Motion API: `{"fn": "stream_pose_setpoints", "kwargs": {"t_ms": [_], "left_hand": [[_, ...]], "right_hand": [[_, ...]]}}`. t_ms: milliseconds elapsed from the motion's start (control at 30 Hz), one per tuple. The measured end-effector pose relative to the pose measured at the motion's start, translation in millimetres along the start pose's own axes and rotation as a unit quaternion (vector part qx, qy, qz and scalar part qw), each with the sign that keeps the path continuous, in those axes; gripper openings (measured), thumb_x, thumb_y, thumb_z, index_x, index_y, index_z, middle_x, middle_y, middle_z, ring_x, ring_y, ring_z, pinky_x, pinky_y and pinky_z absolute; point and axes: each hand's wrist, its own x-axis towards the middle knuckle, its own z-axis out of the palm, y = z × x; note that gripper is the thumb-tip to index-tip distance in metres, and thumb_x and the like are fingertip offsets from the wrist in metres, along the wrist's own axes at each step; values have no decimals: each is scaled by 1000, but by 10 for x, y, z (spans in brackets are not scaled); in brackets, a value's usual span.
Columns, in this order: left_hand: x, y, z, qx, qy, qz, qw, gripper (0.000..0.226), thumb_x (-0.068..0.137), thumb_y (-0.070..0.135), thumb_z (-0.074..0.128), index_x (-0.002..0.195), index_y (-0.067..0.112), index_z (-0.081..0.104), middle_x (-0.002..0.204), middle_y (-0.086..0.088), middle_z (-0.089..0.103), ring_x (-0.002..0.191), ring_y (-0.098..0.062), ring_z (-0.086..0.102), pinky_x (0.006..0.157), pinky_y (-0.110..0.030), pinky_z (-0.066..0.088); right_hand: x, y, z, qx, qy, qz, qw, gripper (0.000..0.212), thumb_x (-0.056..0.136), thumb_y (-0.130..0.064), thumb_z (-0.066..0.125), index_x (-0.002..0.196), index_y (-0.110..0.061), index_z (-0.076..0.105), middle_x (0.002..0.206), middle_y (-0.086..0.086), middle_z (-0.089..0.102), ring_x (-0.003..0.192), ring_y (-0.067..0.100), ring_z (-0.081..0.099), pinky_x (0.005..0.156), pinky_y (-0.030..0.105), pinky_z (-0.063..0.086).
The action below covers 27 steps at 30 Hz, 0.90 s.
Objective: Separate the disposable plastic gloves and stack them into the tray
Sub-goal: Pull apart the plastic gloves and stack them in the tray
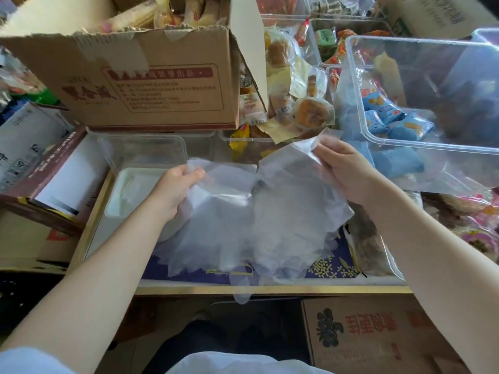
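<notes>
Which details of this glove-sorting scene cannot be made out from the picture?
Head view:
- Glove count: the gloves overlap, translucent.
- Left hand fingertips: tucked into the plastic.
- White tray: partly covered by arm and gloves.
- Cardboard box print: blurred.
- Right hand grip: thumb hidden.

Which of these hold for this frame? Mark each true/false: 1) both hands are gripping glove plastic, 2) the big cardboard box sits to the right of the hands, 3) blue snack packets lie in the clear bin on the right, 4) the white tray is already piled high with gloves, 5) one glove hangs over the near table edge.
1) True. The left hand and right hand each pinch the clear gloves.
2) False. The cardboard box sits behind and left of the hands.
3) True. Blue snack packets lie in the clear bin.
4) False. The white tray looks shallow-filled, only a thin layer at most.
5) True. A glove droops over the near table edge.
</notes>
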Motion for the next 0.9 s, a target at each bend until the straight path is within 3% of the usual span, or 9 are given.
{"fn": "stream_pose_setpoints", "kwargs": {"t_ms": [67, 167, 300, 433, 567, 633, 700, 767, 900], "left_hand": [[15, 82, 69, -27, 5, -15, 1000, 19, 95, 14, 53, 79, 18, 62, 68, 14, 69, 71, -5, 58, 60, -11, 46], [28, 248, 175, -87, -12, -46, 995, 13, 94, 20, 56, 83, 19, 64, 89, 1, 68, 77, -11, 59, 67, -22, 47], [0, 497, 305, -132, -51, -18, 990, 16, 95, 21, 53, 98, 13, 66, 84, 6, 73, 74, -8, 67, 64, -21, 51], [-110, 609, 462, -175, -111, 2, 978, 15, 95, 17, 53, 90, 14, 67, 81, 0, 73, 75, -15, 69, 67, -29, 53], [-281, 609, 612, -168, -145, 9, 975, 13, 91, 18, 56, 97, 10, 64, 70, 1, 70, 53, -8, 64, 44, -17, 48], [-321, 584, 646, -178, -179, -4, 968, 19, 89, 21, 58, 98, 8, 66, 76, -2, 72, 61, -12, 68, 52, -21, 53], [-311, 538, 658, -170, -186, 1, 968, 23, 88, 20, 60, 105, 6, 67, 90, -6, 73, 76, -16, 69, 66, -25, 55], [-307, 508, 661, -168, -171, 6, 971, 24, 88, 20, 61, 108, 7, 66, 93, -7, 72, 81, -19, 69, 69, -26, 56], [-307, 442, 649, -151, -149, 7, 977, 31, 92, 27, 54, 115, 7, 63, 99, -8, 71, 90, -21, 68, 75, -31, 56]], "right_hand": [[-96, -118, 5, 79, -50, 8, 996, 30, 91, -16, 48, 72, -19, 71, 65, -1, 63, 56, 8, 58, 52, 18, 48], [-241, -284, 59, 112, -81, 16, 990, 32, 79, -18, 50, 61, -25, 75, 58, -6, 66, 52, 4, 61, 52, 16, 49], [-270, -350, 154, 104, -84, 11, 991, 20, 72, -22, 59, 59, -23, 75, 56, -3, 65, 51, 8, 59, 53, 18, 49], [-100, -191, 247, 14, 19, -29, 999, 29, 84, -28, 62, 57, -19, 64, 49, -4, 46, 43, 6, 39, 42, 20, 26], [-15, -8, 350, -42, 170, -92, 980, 18, 79, -22, 73, 62, -23, 68, 112, -3, 54, 105, 8, 53, 86, 26, 42], [-2, 33, 368, -48, 172, -88, 980, 14, 72, -29, 77, 61, -25, 70, 119, -6, 51, 119, 13, 49, 100, 35, 40], [16, 63, 355, -44, 146, -76, 985, 16, 68, -34, 77, 65, -20, 70, 95, 1, 61, 98, 21, 58, 91, 43, 44], [16, 93, 340, -36, 132, -62, 989, 16, 77, -22, 74, 73, -11, 64, 71, 3, 59, 70, 17, 55, 69, 36, 46], [14, 194, 323, -84, 191, -67, 976, 22, 82, -15, 70, 67, -14, 54, 57, -6, 52, 50, 8, 47, 50, 25, 41]]}}
